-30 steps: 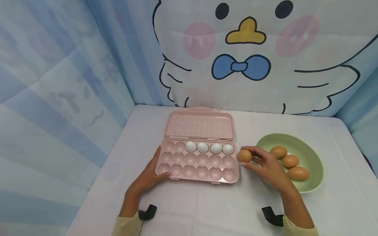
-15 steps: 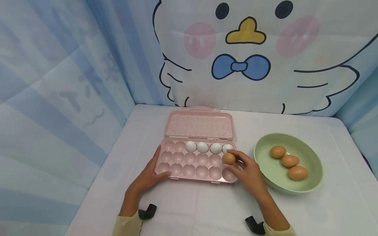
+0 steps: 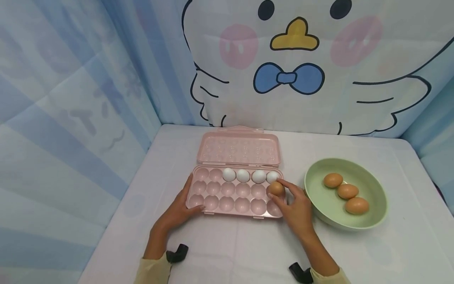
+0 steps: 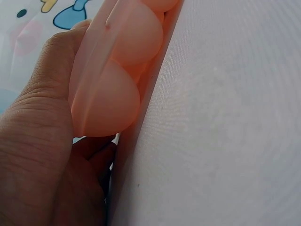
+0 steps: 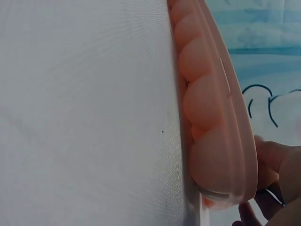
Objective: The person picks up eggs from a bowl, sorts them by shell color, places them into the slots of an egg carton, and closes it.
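Note:
A pink egg box (image 3: 233,214) lies with its lid folded back on the white table. Several white eggs (image 3: 242,175) fill the right part of its back row. My left hand (image 3: 177,213) grips the box's left end, thumb (image 4: 51,66) over the front rim in the left wrist view. At the right end of the middle row, my right hand (image 3: 298,209) pinches a brown egg (image 3: 276,189) between thumb and fingers, low at the cup. In the right wrist view the box's side (image 5: 214,160) hides most of that egg.
To the right stands a green bowl (image 3: 369,177) holding three brown eggs (image 3: 357,205). The upturned lid (image 3: 238,148) lies behind the box. Cloth with a printed cartoon bird (image 3: 287,110) hangs at the table's back edge.
My right hand has carried the brown egg leftward from beside the bowl to the middle row's right-end cup and lowered it there. The left hand has stayed on the box.

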A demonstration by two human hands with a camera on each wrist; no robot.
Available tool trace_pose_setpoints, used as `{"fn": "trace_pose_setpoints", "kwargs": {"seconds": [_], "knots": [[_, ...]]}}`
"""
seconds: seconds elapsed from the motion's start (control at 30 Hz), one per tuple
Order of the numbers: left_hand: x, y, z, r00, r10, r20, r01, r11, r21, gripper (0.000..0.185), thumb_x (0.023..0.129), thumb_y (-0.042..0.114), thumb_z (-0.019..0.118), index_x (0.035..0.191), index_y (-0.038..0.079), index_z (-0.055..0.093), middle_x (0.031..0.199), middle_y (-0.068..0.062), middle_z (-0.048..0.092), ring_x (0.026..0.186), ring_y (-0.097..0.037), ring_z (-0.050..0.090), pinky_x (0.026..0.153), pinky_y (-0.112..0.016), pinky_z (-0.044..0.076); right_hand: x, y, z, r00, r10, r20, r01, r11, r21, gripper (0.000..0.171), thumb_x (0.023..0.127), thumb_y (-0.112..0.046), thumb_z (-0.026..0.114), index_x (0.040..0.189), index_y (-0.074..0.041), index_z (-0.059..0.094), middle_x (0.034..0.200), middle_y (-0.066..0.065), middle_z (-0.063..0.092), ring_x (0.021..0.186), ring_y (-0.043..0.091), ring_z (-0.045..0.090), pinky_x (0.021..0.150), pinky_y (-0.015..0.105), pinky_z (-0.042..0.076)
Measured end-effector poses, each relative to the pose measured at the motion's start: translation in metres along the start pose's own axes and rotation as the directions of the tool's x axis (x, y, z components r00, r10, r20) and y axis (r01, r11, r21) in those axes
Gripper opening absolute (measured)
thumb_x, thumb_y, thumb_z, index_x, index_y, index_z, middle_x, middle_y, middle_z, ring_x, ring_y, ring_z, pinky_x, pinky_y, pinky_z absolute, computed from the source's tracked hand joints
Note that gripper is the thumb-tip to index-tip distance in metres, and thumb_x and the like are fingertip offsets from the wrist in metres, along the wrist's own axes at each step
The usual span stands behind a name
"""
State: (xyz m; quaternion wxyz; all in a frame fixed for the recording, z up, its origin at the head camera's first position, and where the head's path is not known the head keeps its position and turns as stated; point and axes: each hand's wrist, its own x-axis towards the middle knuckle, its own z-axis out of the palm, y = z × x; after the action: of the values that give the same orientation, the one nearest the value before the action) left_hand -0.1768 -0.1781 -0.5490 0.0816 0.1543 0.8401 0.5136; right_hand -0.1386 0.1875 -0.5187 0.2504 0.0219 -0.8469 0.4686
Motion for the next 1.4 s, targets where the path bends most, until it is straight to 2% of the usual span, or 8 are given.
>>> {"fn": "trace_pose_setpoints", "kwargs": {"seconds": [0.27,0.43,0.57,0.8,0.93,1.07,1.4], "knots": [[0.0,0.0,-0.001,1.0,0.024,-0.003,-0.024,1.0,-0.006,0.118,0.087,0.033,0.083,0.168,0.026,-0.002,0.172,-0.001,0.012,0.155,-0.025,0.016,0.121,-0.055,0.014,0.001,0.001,0.005,1.0,-0.024,0.011,0.024,0.999,-0.046,0.051,0.069,0.003,0.094,0.116,0.002,0.074,0.115,0.017,0.071,0.112,0.036,0.06,0.096,0.038,0.042],[0.002,-0.002,0.0,1.0,0.016,0.001,-0.016,1.0,0.001,0.117,0.087,0.036,0.082,0.168,0.028,-0.002,0.172,0.0,0.012,0.156,-0.024,0.015,0.121,-0.054,0.014,-0.001,-0.001,0.006,0.999,0.033,0.03,-0.031,0.998,-0.05,0.051,0.068,0.005,0.093,0.116,0.002,0.073,0.116,0.019,0.065,0.113,0.038,0.058,0.096,0.044,0.041],[0.001,-0.001,0.001,1.0,0.001,-0.006,-0.001,1.0,0.009,0.116,0.087,0.037,0.082,0.168,0.029,-0.001,0.172,-0.001,0.012,0.156,-0.026,0.014,0.121,-0.056,0.014,-0.001,-0.001,0.007,0.997,0.076,0.034,-0.074,0.996,-0.048,0.051,0.07,0.004,0.092,0.117,0.002,0.073,0.118,0.019,0.062,0.114,0.038,0.057,0.097,0.045,0.042],[0.001,-0.002,0.0,1.0,0.001,-0.01,-0.001,1.0,0.013,0.117,0.086,0.036,0.083,0.168,0.029,0.0,0.172,-0.001,0.013,0.156,-0.025,0.015,0.121,-0.055,0.013,0.0,-0.003,0.007,0.997,0.073,0.026,-0.072,0.996,-0.047,0.044,0.075,0.0,0.091,0.116,0.0,0.074,0.117,0.018,0.063,0.114,0.037,0.059,0.096,0.045,0.043],[0.001,-0.001,0.0,1.0,0.009,-0.004,-0.009,1.0,0.001,0.119,0.086,0.035,0.084,0.168,0.029,-0.002,0.172,0.001,0.014,0.155,-0.022,0.017,0.122,-0.053,0.014,0.001,-0.004,0.007,0.997,0.076,0.019,-0.075,0.996,-0.048,0.04,0.077,-0.003,0.091,0.114,-0.001,0.075,0.115,0.016,0.064,0.111,0.034,0.06,0.094,0.04,0.043],[0.0,0.0,0.0,1.0,0.019,-0.007,-0.019,1.0,-0.001,0.119,0.086,0.035,0.084,0.168,0.027,-0.002,0.172,-0.002,0.015,0.155,-0.027,0.019,0.121,-0.055,0.015,0.001,-0.005,0.006,0.996,0.083,0.016,-0.082,0.995,-0.05,0.038,0.078,-0.004,0.09,0.113,-0.001,0.075,0.114,0.016,0.064,0.11,0.032,0.06,0.092,0.036,0.043],[-0.001,0.0,0.0,1.0,-0.003,-0.009,0.003,0.999,0.033,0.119,0.086,0.039,0.083,0.168,0.027,-0.002,0.172,-0.003,0.016,0.155,-0.026,0.018,0.121,-0.055,0.016,0.002,-0.012,0.002,0.995,0.088,0.034,-0.087,0.995,-0.044,0.042,0.079,-0.004,0.09,0.116,0.002,0.073,0.116,0.019,0.065,0.111,0.035,0.061,0.095,0.047,0.048]]}}
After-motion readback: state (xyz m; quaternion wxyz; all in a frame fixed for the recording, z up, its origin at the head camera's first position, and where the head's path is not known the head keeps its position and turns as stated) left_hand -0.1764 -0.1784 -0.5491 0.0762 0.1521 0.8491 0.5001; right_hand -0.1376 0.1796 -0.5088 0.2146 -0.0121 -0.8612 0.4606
